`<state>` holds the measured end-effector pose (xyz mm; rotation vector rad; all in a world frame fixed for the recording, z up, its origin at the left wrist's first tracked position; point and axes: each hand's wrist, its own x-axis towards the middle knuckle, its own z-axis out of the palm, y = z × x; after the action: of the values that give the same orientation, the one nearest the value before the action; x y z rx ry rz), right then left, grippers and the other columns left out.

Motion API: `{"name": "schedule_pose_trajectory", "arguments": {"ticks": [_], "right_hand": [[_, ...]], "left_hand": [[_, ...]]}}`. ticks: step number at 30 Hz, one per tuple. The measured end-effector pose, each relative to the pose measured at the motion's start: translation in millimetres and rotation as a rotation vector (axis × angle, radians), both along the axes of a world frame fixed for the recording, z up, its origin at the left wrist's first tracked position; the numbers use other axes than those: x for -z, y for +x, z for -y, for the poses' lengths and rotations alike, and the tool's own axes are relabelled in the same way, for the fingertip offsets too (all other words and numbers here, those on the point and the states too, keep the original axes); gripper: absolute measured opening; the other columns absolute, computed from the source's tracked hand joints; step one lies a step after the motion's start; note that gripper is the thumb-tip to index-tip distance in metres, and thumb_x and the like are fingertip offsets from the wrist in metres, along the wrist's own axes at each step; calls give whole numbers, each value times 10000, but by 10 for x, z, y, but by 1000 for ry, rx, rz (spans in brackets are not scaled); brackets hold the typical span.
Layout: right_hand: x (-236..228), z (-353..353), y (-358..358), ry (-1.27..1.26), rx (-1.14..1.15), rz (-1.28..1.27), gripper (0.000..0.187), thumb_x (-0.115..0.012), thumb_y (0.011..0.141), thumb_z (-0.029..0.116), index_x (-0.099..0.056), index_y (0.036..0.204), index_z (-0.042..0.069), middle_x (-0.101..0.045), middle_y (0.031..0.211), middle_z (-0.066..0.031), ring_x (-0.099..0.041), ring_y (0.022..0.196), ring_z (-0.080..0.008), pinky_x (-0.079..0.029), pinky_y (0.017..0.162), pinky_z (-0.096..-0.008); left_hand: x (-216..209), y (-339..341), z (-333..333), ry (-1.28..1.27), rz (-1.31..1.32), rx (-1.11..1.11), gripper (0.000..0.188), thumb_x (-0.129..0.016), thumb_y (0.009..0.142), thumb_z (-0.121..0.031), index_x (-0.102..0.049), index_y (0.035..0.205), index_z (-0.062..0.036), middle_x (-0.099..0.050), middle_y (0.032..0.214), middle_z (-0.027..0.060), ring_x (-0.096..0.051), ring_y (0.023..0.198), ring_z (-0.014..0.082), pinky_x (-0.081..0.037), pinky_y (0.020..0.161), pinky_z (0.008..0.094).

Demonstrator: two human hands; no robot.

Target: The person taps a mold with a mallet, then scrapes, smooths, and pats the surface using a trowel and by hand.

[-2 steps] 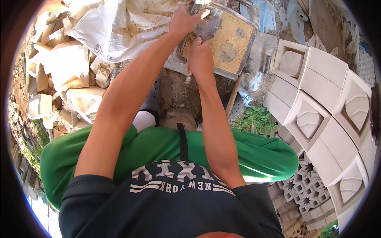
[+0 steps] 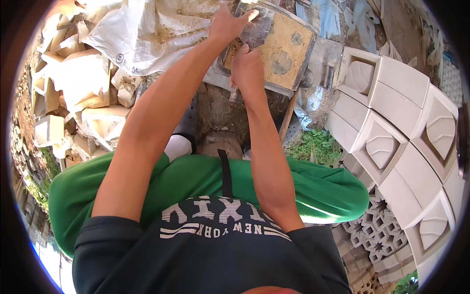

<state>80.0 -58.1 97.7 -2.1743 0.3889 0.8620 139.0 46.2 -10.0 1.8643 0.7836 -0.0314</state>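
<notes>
A square mould with a dark metal rim lies in front of me, filled with sandy yellow material that has round grey patches. My right hand is closed round the handle of a trowel; the handle's end pokes out below my fist. The trowel's flat grey blade rests over the left part of the sandy surface. My left hand is at the mould's left edge, beside the blade, with the thumb stretched out toward the blade. Its other fingers are partly hidden.
A dusty white sack lies left of the mould, near a heap of broken pale blocks. Cast blocks with a leaf-like relief are stacked on the right, above star-patterned blocks. Green weeds grow by my right knee.
</notes>
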Motion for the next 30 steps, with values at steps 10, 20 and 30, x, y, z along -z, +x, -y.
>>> {"name": "schedule_pose_trajectory", "arguments": {"ticks": [10, 20, 30], "right_hand": [[31, 123, -277, 48, -20, 73, 429, -394, 1042, 269, -447, 1143, -145, -664, 834, -328, -693, 684, -431, -558, 725, -506], [69, 270, -700, 11, -20, 59, 443, -407, 1050, 284, -471, 1130, -146, -664, 944, -357, -674, 893, -496, -521, 852, -542], [151, 438, -1052, -69, -102, 68, 437, -434, 1048, 298, -474, 1153, -125, -648, 1064, -367, -651, 1007, -512, -509, 895, -556]], "left_hand": [[27, -259, 133, 194, -98, -59, 1124, -799, 685, -692, -429, 1461, 31, -574, 1379, 261, -558, 1289, 385, -454, 1057, 467], [51, -677, 126, -16, -183, 47, 1325, -776, 637, -773, -231, 1562, 3, -299, 1575, 300, -302, 1460, 444, -239, 1152, 651], [-108, -1075, 207, 38, -219, 67, 1267, -765, 668, -768, -312, 1516, 57, -381, 1529, 284, -364, 1433, 408, -305, 1140, 565]]}}
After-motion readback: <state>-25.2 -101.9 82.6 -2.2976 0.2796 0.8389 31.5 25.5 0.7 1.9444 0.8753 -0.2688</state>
